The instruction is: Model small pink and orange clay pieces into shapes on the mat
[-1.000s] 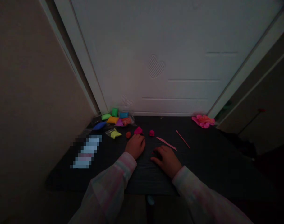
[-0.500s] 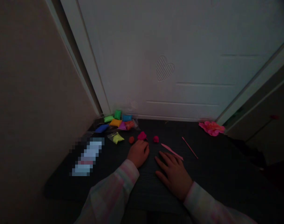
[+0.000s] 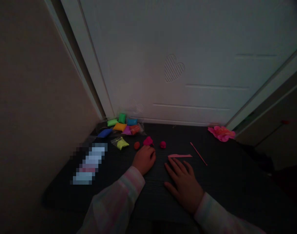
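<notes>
1. Clear pkts (image 3: pixel 120 126) w/ multicoloured clay-like stuff are clustering at tbl's (image 3: pixel 224 182) back L; yellow pkt (image 3: pixel 122 143) is lying nearer.
2. Red ball (image 3: pixel 136 145), pink lump (image 3: pixel 148 140), pink ball (image 3: pixel 162 144) are sitting in a row; L hand (image 3: pixel 144 160) is partly blocking lump.
3. Thin stick (image 3: pixel 198 153) is lying R of pink knife (image 3: pixel 181 156); flower (image 3: pixel 222 133) is resting back R.
4. L hand is resting curled; can't tell if gripping.
5. R hand (image 3: pixel 185 185) is lying flat, fingers apart, tip touching knife's L end.

Under dim light, I face a white panel (image 3: pixel 129 48) beyond the dark counter (image 3: pixel 228 175); a wall (image 3: pixel 29 97) stands left.
</notes>
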`<state>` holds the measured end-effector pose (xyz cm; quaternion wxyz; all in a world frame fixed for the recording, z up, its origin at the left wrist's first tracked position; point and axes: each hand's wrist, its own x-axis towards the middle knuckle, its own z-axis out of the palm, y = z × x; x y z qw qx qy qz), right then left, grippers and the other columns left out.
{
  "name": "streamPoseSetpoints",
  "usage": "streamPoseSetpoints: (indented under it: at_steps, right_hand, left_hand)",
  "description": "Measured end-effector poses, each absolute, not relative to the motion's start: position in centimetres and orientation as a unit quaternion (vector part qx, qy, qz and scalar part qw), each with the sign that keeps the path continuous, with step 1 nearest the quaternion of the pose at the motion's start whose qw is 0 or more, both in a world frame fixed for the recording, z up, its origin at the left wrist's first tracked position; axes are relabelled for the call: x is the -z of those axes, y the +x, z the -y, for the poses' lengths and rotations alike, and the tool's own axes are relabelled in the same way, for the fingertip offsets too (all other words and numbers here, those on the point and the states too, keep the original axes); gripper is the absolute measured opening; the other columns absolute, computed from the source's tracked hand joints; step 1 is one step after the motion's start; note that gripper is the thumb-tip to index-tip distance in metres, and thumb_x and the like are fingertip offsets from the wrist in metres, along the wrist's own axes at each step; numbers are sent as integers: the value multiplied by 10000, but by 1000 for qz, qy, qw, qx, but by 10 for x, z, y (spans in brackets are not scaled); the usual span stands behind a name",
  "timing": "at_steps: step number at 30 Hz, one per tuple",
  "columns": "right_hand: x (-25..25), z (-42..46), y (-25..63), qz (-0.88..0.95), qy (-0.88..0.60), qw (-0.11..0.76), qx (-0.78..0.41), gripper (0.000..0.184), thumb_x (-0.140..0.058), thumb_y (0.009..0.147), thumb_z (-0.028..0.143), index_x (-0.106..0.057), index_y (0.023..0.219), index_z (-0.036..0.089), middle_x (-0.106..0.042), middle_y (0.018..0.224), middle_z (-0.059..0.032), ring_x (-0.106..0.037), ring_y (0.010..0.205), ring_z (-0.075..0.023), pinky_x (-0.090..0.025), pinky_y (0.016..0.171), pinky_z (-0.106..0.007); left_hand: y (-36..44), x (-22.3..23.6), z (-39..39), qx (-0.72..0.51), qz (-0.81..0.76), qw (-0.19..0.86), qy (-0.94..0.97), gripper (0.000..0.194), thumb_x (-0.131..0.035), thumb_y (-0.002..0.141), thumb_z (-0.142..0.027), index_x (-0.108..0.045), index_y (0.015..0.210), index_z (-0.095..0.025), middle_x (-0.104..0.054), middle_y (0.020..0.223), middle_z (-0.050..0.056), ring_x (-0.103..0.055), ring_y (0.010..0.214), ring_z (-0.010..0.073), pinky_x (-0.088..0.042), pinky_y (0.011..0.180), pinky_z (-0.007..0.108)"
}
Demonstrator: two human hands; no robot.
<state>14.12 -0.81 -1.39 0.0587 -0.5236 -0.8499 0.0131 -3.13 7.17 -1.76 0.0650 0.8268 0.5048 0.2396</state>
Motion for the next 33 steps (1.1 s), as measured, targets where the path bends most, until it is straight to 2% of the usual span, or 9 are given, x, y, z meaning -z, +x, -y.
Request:
streamPoseSetpoints:
  at_steps: [3,7,9,13,18,22,28,30,33]
  right_hand:
    - [15,8,141,830,-554,65,1,564,-271,789,523,-357,1239,193,-297,1333,-108,-251,1200,-273,-146,926,-484]
    - [11,9,141,864,-499,58,-32,510,-281,777,546,-351,1226,312,-248,1356,-82,-235,1215,-264,-137,924,-496]
    - [9,9,141,870,-488,53,-45,506,-281,774,553,-347,1223,331,-248,1357,-73,-234,1216,-262,-132,929,-495]
    - [10,8,140,842,-535,60,-40,574,-250,779,556,-330,1251,240,-268,1347,-95,-224,1219,-265,-137,937,-492]
    - [15,2,146,849,-521,86,-32,565,-244,804,509,-238,1289,220,-261,1354,-61,-238,1222,-205,-158,964,-433]
    - [18,-11,157,802,-590,87,6,505,-236,833,419,-348,1240,142,-342,1312,-86,-281,1203,-202,-173,962,-410]
    - [17,-23,166,728,-679,81,41,502,-307,800,442,-411,1198,154,-418,1255,-116,-381,1115,-255,-252,876,-464]
    - [15,-17,162,747,-657,89,41,493,-312,804,427,-383,1221,173,-371,1287,-124,-357,1138,-255,-244,882,-464]
    - [11,-2,152,834,-547,77,-4,479,-302,807,450,-305,1256,280,-282,1344,-73,-292,1190,-233,-221,912,-450]
  left_hand:
    - [-31,18,-72,-239,-504,62,828,159,-397,766,-183,-554,746,-167,-571,784,43,-515,805,159,-413,732,275]
    - [-31,17,-71,-239,-504,63,828,170,-389,772,-188,-554,739,-163,-572,782,47,-517,800,161,-415,726,279]
    - [-32,16,-72,-242,-503,69,827,165,-395,766,-181,-557,742,-162,-573,785,48,-519,800,159,-415,727,275]
    - [-32,16,-72,-249,-504,81,824,154,-408,755,-178,-562,743,-167,-574,791,47,-521,799,155,-415,727,270]
    - [-32,16,-71,-249,-509,85,820,172,-392,768,-194,-561,749,-168,-571,798,47,-520,806,156,-411,728,271]
    - [-32,14,-71,-252,-507,89,820,173,-392,768,-195,-563,750,-170,-569,786,44,-522,796,156,-414,719,278]
    - [-34,17,-73,-262,-494,93,823,140,-433,737,-156,-570,765,-166,-577,794,49,-528,805,158,-424,736,283]
    - [-35,19,-75,-268,-495,93,822,144,-446,724,-138,-574,784,-165,-582,810,51,-528,818,161,-428,743,286]
    - [-36,22,-75,-280,-497,87,817,160,-446,725,-128,-581,802,-166,-587,837,55,-527,843,165,-429,760,292]
